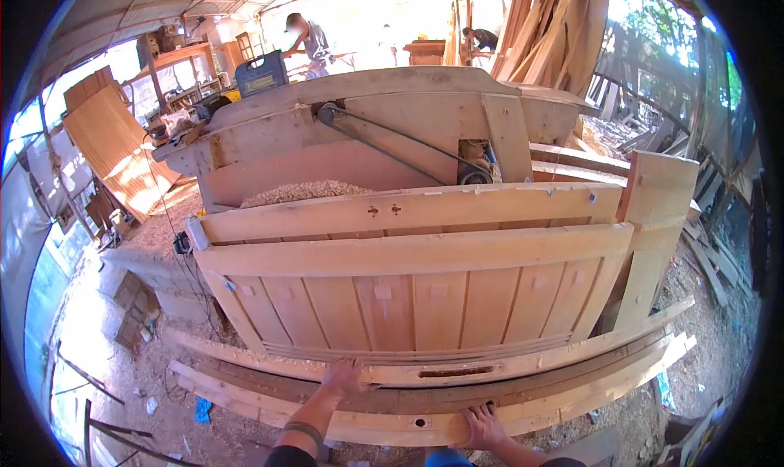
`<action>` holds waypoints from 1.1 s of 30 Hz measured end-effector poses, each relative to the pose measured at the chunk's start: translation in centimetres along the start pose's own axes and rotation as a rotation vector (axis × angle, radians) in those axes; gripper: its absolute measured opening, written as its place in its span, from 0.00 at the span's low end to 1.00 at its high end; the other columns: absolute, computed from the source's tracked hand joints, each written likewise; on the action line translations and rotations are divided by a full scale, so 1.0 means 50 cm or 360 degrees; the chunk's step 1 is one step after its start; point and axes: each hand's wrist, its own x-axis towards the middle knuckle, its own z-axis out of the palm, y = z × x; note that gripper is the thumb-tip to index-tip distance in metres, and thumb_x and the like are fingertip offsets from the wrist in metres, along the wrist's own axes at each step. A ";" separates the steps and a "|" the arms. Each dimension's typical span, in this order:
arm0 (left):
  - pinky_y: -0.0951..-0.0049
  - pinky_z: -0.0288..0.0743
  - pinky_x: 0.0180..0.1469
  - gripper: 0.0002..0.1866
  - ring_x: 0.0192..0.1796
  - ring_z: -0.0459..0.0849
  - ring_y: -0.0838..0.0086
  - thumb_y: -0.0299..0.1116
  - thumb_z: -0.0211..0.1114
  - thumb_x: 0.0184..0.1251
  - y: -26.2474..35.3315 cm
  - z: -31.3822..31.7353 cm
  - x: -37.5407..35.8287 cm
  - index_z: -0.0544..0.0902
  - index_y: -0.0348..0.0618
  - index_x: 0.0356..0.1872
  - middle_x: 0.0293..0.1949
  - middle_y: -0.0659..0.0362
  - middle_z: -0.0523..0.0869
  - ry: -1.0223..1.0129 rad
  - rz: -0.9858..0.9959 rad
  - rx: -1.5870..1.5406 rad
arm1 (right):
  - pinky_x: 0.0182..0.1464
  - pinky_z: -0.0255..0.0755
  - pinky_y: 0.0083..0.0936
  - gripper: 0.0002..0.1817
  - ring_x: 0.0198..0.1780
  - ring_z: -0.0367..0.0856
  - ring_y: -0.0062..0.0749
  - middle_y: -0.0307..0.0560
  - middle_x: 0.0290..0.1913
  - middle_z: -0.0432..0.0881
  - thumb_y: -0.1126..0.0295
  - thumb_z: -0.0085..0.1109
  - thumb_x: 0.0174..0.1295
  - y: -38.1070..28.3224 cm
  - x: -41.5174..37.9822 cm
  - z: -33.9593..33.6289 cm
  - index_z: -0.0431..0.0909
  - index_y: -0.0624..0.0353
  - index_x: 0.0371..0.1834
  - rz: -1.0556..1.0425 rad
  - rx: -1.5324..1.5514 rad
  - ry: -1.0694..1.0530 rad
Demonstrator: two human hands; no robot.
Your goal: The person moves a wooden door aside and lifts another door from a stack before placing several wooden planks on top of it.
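Long pale wooden beams lie one behind another in front of me. My left hand (343,377) rests on the rear beam (523,367), left of a long dark slot cut in its face. On the front beam (371,428) lies my right hand (483,428), fingers spread over its top edge, to the right of a small dark hole. Neither hand visibly wraps round a beam. Just behind the beams stand wooden panelled frames (400,303), leaning one against another.
A large machine (278,160) with a belt and wood shavings (306,191) stands behind the panels. A blue case (261,73) sits on it. Tall boards (543,26) lean at the back right. A person (314,46) works at the back. Thin dark rods (90,430) lie lower left.
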 end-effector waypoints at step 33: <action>0.55 0.70 0.64 0.48 0.57 0.82 0.55 0.73 0.64 0.48 0.001 0.012 0.000 0.79 0.36 0.56 0.51 0.44 0.85 0.0240 0.0068 0.0069 | 0.71 0.52 0.61 0.58 0.69 0.64 0.57 0.56 0.62 0.72 0.28 0.71 0.34 -0.009 0.005 -0.027 0.70 0.58 0.64 0.0097 0.0069 -0.0151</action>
